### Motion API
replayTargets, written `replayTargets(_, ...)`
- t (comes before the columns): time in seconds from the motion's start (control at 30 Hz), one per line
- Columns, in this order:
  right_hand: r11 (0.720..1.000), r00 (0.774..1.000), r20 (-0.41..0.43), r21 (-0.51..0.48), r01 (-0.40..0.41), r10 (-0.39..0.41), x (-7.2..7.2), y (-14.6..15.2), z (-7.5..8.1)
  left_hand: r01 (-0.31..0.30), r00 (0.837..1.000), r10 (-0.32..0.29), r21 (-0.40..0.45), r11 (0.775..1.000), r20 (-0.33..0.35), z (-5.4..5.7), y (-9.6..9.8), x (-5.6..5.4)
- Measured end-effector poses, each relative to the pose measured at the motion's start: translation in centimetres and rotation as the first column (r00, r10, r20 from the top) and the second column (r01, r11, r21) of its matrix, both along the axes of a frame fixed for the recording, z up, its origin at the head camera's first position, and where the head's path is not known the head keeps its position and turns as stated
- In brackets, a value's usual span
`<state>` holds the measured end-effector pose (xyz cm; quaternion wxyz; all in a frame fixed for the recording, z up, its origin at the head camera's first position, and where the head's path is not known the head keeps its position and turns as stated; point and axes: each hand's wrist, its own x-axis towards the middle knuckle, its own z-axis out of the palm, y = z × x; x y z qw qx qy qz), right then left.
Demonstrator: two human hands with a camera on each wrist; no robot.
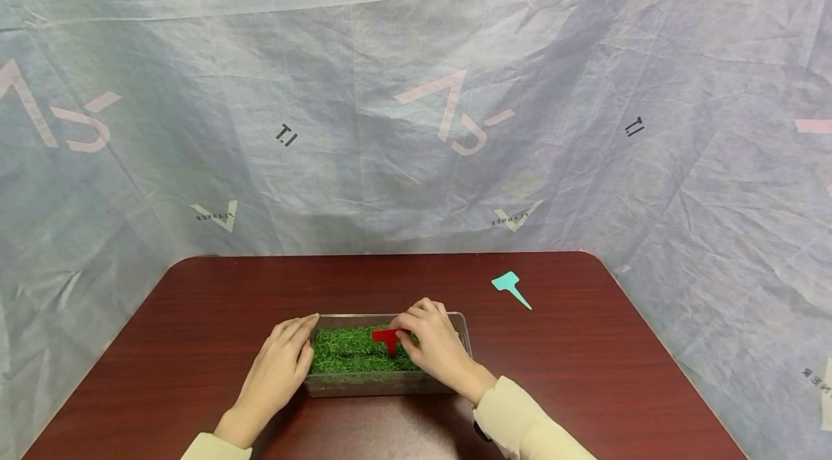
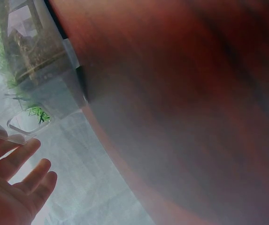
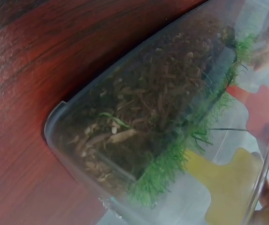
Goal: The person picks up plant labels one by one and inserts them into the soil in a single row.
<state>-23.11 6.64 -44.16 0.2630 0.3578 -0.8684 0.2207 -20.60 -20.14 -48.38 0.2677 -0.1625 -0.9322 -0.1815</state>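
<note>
Grass (image 1: 347, 355) is filling the clear tub (image 1: 377, 385) on the desk (image 1: 195, 323) before you. Your right hand (image 1: 437, 344) is clamping its fingers on the red tag (image 1: 385, 336), whose stem is standing in the grass near a yellow tag (image 3: 230, 183). Your left hand (image 1: 276, 366) is resting at the tub's left end, fingers slightly apart. A turquoise tag (image 1: 510, 284) is lying farther back.

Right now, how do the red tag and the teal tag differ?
The red tag stands upright, its stem down in the grass; the teal tag lies flat on the table. The right hand holds the red tag; no hand touches the teal tag. Both are T-shaped.
</note>
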Motion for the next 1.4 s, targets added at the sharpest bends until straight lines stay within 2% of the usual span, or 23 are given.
replayTargets(0.57, 0.999, 0.999, 0.045, 0.017, 0.028, -0.029, 0.0, 0.2, 0.2, 0.007, 1.0, -0.007, 0.0, 1.0, -0.01, 0.2, -0.1, 0.0)
replayTargets(0.83, 1.0, 0.999, 0.045, -0.012, 0.009, -0.008, 0.0, 0.4, 0.5, 0.004, 1.0, -0.004, 0.003, 1.0, 0.002, 0.2, -0.1, 0.0)
replayTargets(1.1, 0.998, 1.0, 0.028, -0.061, 0.011, -0.009, -0.3, 1.0, 1.6, 0.003, 1.0, -0.003, 0.006, 1.0, 0.013, 0.3, -0.1, 0.0)
replayTargets(1.4, 0.994, 0.998, 0.028, -0.091, 0.059, -0.056, -1.4, 2.3, 3.0, 0.006, 1.0, -0.006, 0.004, 1.0, 0.009, 0.3, -0.1, -0.1)
